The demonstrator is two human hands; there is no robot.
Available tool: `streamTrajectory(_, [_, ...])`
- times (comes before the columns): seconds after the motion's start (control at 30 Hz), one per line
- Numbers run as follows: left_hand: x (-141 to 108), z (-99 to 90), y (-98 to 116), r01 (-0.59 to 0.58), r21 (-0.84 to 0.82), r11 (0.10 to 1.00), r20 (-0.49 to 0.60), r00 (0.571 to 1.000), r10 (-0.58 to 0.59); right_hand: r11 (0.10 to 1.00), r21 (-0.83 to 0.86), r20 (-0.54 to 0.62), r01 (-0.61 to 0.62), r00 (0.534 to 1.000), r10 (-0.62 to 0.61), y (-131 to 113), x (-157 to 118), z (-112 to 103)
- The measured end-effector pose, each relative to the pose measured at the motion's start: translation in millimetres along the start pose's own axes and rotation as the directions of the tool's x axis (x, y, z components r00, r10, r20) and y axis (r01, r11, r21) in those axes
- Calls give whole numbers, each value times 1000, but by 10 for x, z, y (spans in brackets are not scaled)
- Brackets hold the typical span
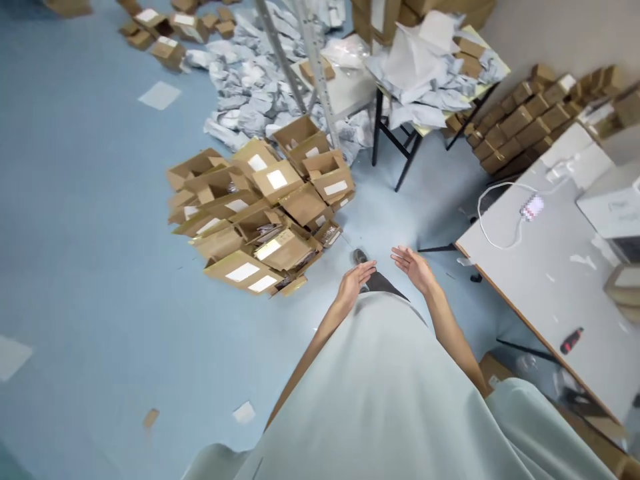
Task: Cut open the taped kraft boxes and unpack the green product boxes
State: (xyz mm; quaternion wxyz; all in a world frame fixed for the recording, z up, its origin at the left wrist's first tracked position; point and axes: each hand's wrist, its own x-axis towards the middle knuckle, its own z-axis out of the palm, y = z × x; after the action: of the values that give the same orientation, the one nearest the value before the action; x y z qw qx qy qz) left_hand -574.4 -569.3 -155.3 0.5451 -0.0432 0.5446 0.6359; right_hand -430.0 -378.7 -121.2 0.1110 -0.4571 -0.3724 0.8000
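Note:
My left hand (354, 283) is held out in front of my body, its fingers stretched and nothing in them. Across a small gap, my right hand (413, 267) is also held out with fingers apart and nothing in it. Neither hand touches an object. Nearest to the left hand is a cluster of open cardboard boxes (280, 250) on the floor, several with white labels. To the right of my right hand stands a grey-white table (530, 280) with a brown edge.
Grey-white parcel bags (255, 93) are heaped on the blue floor (100, 233) behind the boxes. A black-legged table (477, 103) carries more bags, beside metal uprights (320, 73). Stacked cartons (530, 123) line the wall. A red-and-black tool (571, 341) and a white cable (483, 217) lie on the grey-white table.

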Motion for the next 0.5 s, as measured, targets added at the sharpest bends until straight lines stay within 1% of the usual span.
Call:
streamTrajectory(0.07, [-175, 276, -136, 15, 51, 999, 64, 998, -18, 998, 47, -54, 37, 998, -34, 79, -500, -312])
streamTrajectory(0.13, [-320, 564, -228, 16, 111, 994, 137, 990, -31, 994, 77, -109, 78, 992, -69, 143, -938, -613])
streamTrajectory(0.23, [-498, 1015, -324, -23, 201, 979, 247, 969, -28, 980, 117, -204, 159, 970, -132, 212, -1440, -1068])
streamTrajectory(0.3, [-600, 1320, -388, -70, 251, 966, 310, 951, -12, 962, 165, -268, 218, 948, -169, 246, -1669, -1372])
streamTrajectory(0.4, [-719, 1790, -544, -120, 307, 944, 384, 923, -8, 925, 236, -326, 296, 921, -212, 279, -1899, -1824])
streamTrajectory(0.47, [-771, 2135, -732, -137, 347, 928, 410, 912, -19, 898, 278, -345, 340, 908, -237, 281, -2032, -2141])
streamTrajectory(0.5, [-790, 2323, -859, -141, 370, 918, 422, 906, -31, 885, 296, -353, 359, 902, -248, 275, -2108, -2309])
